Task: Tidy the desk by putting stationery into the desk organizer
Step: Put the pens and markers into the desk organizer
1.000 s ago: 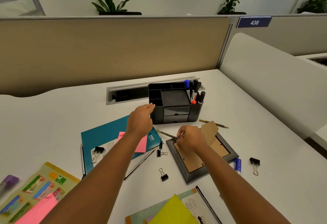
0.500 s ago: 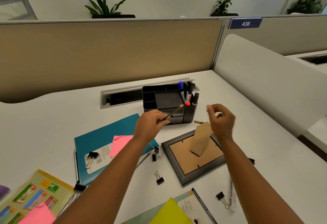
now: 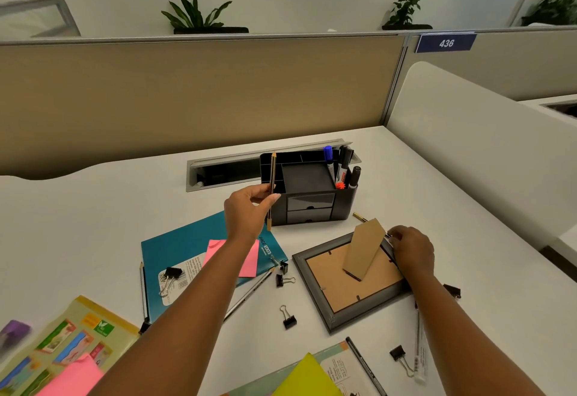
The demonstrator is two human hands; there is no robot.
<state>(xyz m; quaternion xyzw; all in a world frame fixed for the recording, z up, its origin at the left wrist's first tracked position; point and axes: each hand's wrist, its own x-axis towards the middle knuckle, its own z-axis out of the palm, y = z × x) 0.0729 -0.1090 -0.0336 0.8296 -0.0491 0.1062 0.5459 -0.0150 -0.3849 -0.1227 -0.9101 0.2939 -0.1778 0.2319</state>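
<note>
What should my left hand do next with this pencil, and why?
Probably lower it into the organizer's left compartment. Your left hand pinches the pencil upright, just in front of the desk organizer, whose left slots look unfilled; the markers already stand on its right.

Left hand [image 3: 246, 213]: we see it bare, no ring or watch.
Right hand [image 3: 412, 250]: bare too.
Forearms: we spot no sleeves.
</note>
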